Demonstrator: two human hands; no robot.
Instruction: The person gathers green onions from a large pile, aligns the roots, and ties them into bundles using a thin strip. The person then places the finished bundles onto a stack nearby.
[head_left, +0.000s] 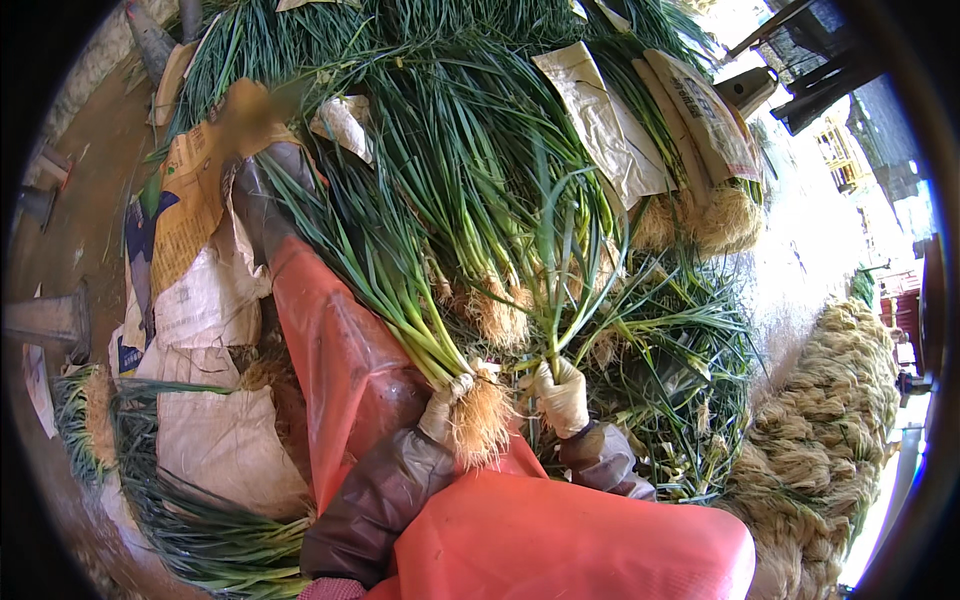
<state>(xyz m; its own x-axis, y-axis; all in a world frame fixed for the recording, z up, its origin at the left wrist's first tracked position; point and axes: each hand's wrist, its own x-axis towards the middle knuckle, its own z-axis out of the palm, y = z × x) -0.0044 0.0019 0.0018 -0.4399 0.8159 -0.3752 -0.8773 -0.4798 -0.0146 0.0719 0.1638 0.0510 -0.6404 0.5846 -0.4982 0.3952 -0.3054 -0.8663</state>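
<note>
My left hand, in a pale glove, grips a bunch of scallion-like stalks near the base. Their tan, hairy roots hang beside the glove, and the long leaves lean up and left. My right hand, gloved too, is closed around the lower end of a smaller green plant, whose leaves fan upward. Just beyond both hands lies a pile of similar plants with roots toward me. A red waterproof apron covers my lap and legs.
Loose leaves and trimmings heap up at the right. Beyond them stands a long stack of root-ended bundles. Paper-wrapped bundles lie at the upper right. Printed paper sacks and more green stalks are at the left.
</note>
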